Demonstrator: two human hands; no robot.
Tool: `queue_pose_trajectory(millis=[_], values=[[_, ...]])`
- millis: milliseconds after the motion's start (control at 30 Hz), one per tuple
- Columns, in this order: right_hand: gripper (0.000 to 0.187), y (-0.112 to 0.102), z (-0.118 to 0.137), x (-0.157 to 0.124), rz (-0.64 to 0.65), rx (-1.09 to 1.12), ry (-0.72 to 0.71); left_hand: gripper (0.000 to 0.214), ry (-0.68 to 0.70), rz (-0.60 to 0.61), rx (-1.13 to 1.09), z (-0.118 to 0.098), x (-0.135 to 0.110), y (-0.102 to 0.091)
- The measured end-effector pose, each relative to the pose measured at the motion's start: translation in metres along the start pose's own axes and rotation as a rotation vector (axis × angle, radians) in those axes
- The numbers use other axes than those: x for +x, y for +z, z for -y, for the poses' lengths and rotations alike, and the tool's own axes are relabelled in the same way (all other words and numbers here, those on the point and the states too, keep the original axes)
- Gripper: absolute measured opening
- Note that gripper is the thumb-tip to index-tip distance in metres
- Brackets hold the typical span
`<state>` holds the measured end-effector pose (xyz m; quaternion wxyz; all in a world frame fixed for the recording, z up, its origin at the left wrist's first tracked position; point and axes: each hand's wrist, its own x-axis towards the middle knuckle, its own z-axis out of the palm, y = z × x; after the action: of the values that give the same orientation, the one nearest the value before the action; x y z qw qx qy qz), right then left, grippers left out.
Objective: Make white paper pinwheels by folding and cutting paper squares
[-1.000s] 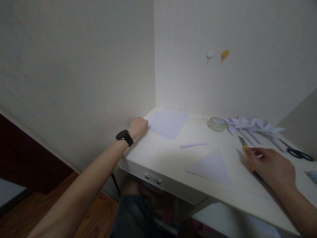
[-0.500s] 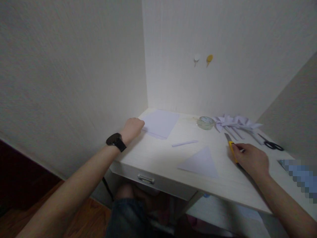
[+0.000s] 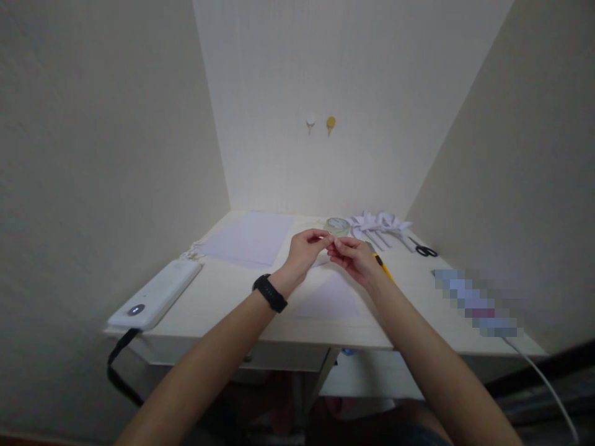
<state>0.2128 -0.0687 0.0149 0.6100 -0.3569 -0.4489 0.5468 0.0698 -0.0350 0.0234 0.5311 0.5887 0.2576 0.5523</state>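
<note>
My left hand point(image 3: 304, 248), with a black watch on its wrist, and my right hand point(image 3: 354, 257) meet fingertip to fingertip just above the middle of the white desk point(image 3: 223, 291). Both are pinched shut on something small and pale between them, too small to name. A yellow utility knife point(image 3: 385, 269) lies on the desk right behind my right hand, which is not holding it. A pale triangle of paper point(image 3: 330, 300) lies flat below the hands. A stack of pale sheets point(image 3: 248, 238) sits at the back left.
A roll of clear tape point(image 3: 337, 224), folded white paper pieces point(image 3: 379, 221) and black scissors point(image 3: 424, 250) lie at the back right. A white device point(image 3: 155, 294) with a small light and a black strap lies at the left edge. A white cable point(image 3: 543, 378) hangs at the right.
My left hand left the paper stack and my right hand let go of the yellow knife. Both came together at the middle. The view swung to face the desk squarely.
</note>
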Motion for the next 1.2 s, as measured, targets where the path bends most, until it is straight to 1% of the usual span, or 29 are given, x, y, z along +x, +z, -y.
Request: queue_pose_trajectory(millis=[100, 200, 267, 333, 367, 400, 467, 533, 567, 600, 667, 733, 833, 933, 1000, 1133, 1200], values=[[0.029, -0.01, -0.001, 0.005, -0.027, 0.046, 0.005, 0.016, 0.025, -0.005, 0.024, 0.01, 0.007, 0.001], [0.026, -0.019, -0.007, 0.008, -0.038, 0.031, 0.035, 0.017, 0.008, 0.004, 0.102, 0.018, 0.011, -0.001], [0.022, -0.023, -0.012, 0.01, -0.081, 0.027, 0.048, 0.022, -0.011, 0.001, 0.229, 0.019, 0.009, -0.003], [0.018, -0.027, -0.017, 0.013, -0.186, 0.002, 0.047, 0.032, -0.016, 0.019, 0.462, 0.014, 0.002, -0.005], [0.016, -0.029, -0.02, 0.015, -0.256, -0.026, 0.039, 0.038, -0.018, 0.056, 0.615, 0.011, -0.004, -0.006], [0.015, -0.031, -0.023, 0.017, -0.332, -0.063, 0.025, 0.047, -0.002, 0.139, 0.769, 0.006, -0.012, -0.007], [0.014, -0.035, -0.027, 0.021, -0.46, -0.155, -0.001, 0.063, 0.105, 0.355, 1.028, -0.001, -0.032, -0.008], [0.015, -0.038, -0.031, 0.023, -0.527, -0.29, -0.026, 0.072, 0.232, 0.557, 1.162, -0.004, -0.053, -0.008], [0.014, -0.04, -0.033, 0.024, -0.533, -0.394, -0.049, 0.078, 0.262, 0.621, 1.2, -0.004, -0.061, -0.008], [0.013, -0.04, -0.033, 0.023, -0.524, -0.529, -0.079, 0.083, 0.276, 0.655, 1.233, -0.003, -0.068, -0.008], [0.012, -0.04, -0.033, 0.02, -0.487, -0.852, -0.153, 0.085, 0.274, 0.7, 1.266, 0.0, -0.074, -0.009], [0.015, -0.038, -0.032, 0.014, -0.447, -1.149, -0.185, 0.077, 0.259, 0.71, 1.278, 0.003, -0.072, -0.012], [0.022, -0.032, -0.028, 0.006, -0.412, -1.433, -0.147, 0.064, 0.267, 0.73, 1.254, 0.004, -0.061, -0.02], [0.028, -0.026, -0.028, 0.001, -0.365, -1.617, -0.128, 0.06, 0.292, 0.739, 1.222, 0.001, -0.05, -0.028], [0.03, -0.024, -0.029, -0.001, -0.335, -1.707, -0.134, 0.053, 0.323, 0.765, 1.217, -0.003, -0.048, -0.032], [0.029, -0.021, -0.032, -0.003, -0.284, -1.792, -0.122, 0.028, 0.39, 0.907, 1.27, -0.017, -0.059, -0.031], [0.03, -0.022, -0.032, -0.003, -0.281, -1.794, -0.106, 0.02, 0.404, 0.93, 1.328, -0.024, -0.068, -0.028]])
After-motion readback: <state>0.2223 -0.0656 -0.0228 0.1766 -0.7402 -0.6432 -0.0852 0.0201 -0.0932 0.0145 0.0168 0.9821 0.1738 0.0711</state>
